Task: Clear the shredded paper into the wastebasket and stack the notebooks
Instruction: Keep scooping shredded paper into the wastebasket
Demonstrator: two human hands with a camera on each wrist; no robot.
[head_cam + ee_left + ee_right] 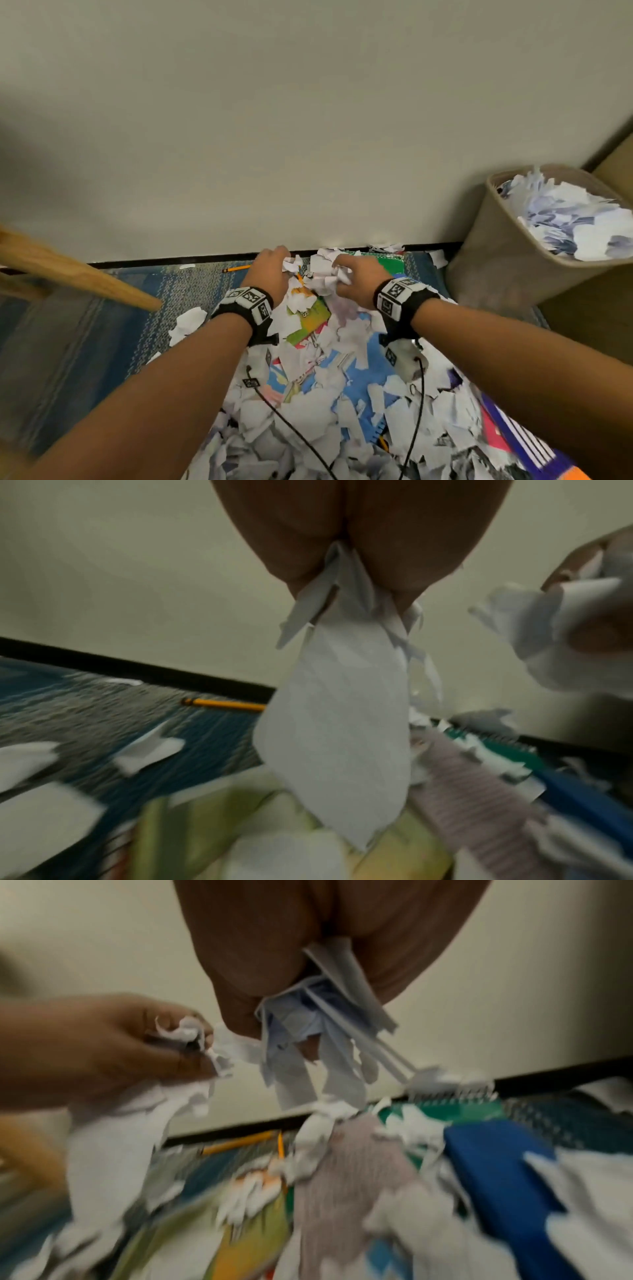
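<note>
The left hand (269, 270) is curled around a bunch of torn white paper scraps (337, 723), one long lined piece hanging down from between its fingers. Just beside it, at 3 o'clock, the right hand (356, 279) grips its own crumpled wad of white and pale-blue paper strips (308, 1031). Both hands hover over the far end of a wide heap of shredded white paper (308, 421) that covers the blue woven carpet (85, 342).

Half buried under the heap lie several notebooks: a green spiral-bound notebook (390, 263) at 1 o'clock against the dark baseboard, a yellow-green covered notebook (310, 320) directly below the hands, a light-blue patterned notebook (356, 370) toward 6 o'clock, and what seems to be a purple-and-white striped cover (524, 442) at 5 o'clock, blurred at the frame edge.

A yellow pencil (236, 269) lies on the carpet at 9 o'clock from the left hand. The tan plastic wastebasket (486, 260) stands well apart at 3 o'clock, heaped with paper. A wooden furniture leg (78, 274) slants in at 9 o'clock.
</note>
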